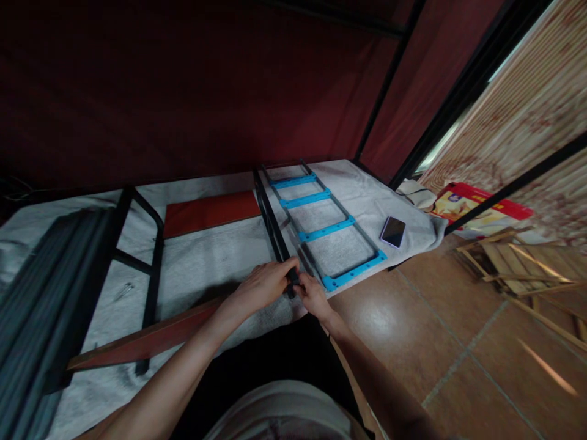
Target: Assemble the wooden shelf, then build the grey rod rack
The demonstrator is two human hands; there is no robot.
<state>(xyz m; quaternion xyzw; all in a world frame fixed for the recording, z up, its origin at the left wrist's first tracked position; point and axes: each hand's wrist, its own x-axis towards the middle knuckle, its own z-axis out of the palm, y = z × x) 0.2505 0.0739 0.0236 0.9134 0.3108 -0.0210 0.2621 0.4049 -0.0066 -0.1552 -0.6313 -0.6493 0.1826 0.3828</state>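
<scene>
My left hand (265,283) is closed around the near end of a black metal bar (271,223), which lies away from me across the pale cloth. Against the same end press the fingers of my right hand (312,294), pinched together; anything small between them is hidden. Just right of the bar lies a rack of grey tubes with blue crosspieces (326,231). To the left are a red-orange board (211,214) and, partly behind my left forearm, a reddish board (153,336). A black tubular frame (156,263) stands beyond them.
Grey ribbed panels or tubes (50,293) fill the far left. Small metal pieces (123,291) lie on the grey-white cloth (206,263). A phone (393,231) rests near its right edge. On the tiled floor are a folded wooden item (527,266) and a red-yellow package (477,208).
</scene>
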